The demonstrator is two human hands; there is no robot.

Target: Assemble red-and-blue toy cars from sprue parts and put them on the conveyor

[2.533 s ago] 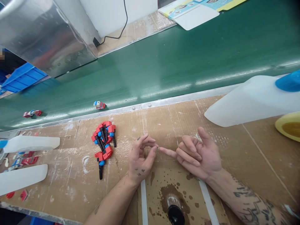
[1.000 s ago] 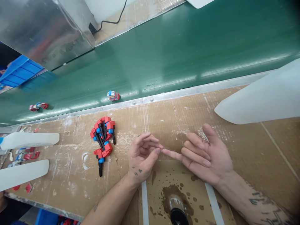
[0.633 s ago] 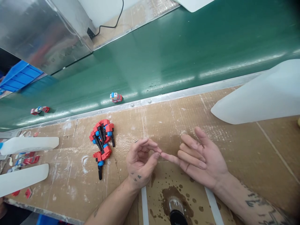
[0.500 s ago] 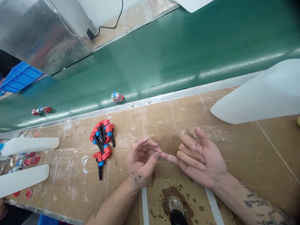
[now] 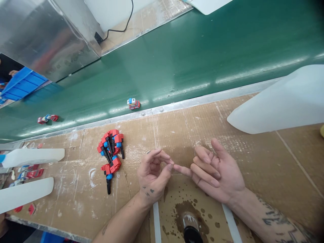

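Palm up over the cardboard-covered table [image 5: 202, 125], my right hand [image 5: 219, 170] has its fingers apart and holds nothing. My left hand [image 5: 155, 175] has thumb and index finger pinched together at the tip of my right little finger. Whether anything lies in that pinch is too small to tell. To the left of my left hand lies a heap of red, blue and black toy pieces [image 5: 115, 163]. Below my hands a container with a black part [image 5: 192, 233] stands in a brown wet stain [image 5: 181, 209].
Behind the table runs a green conveyor belt [image 5: 177, 60] carrying a small red-white-blue toy [image 5: 133, 103] and another toy [image 5: 48, 118]. White curved pieces [image 5: 280, 104] [image 5: 35, 157] jut in at right and left. A blue crate [image 5: 24, 84] stands far left, near a person's hand.
The two small toys on the green belt have shifted to the right. At the far left a person's hand has come into view behind the blue crate. My hands have barely moved.
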